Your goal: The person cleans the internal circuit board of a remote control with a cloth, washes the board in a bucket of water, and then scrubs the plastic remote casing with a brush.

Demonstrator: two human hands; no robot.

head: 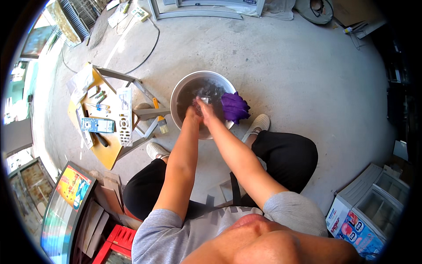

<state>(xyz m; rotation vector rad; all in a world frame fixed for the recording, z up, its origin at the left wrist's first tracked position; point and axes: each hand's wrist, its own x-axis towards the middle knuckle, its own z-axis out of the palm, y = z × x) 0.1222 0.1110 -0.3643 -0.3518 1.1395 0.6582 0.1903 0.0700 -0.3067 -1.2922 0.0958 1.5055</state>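
Observation:
A round metal basin [176, 86] of murky, rippling water stands on the floor between my feet. My left hand [194, 112] and my right hand [205, 110] are close together over the water inside it. A small whitish object [205, 100] shows by my fingertips; the blurred fingers hide most of it, and which hand holds it I cannot tell. A purple cloth [235, 108] hangs over the basin's right rim. Below the cloth, a pale flat piece [229, 124] rests at the basin's edge.
To the left, a small wooden table [108, 157] bears a clear plastic remote-control casing [125, 115], a circuit board [98, 125], screwdrivers [99, 106] and batteries [100, 95]. A paintbrush [162, 124] hangs beside it. A cable [155, 46] curves across the floor. A glass-topped freezer [366, 204] stands lower right.

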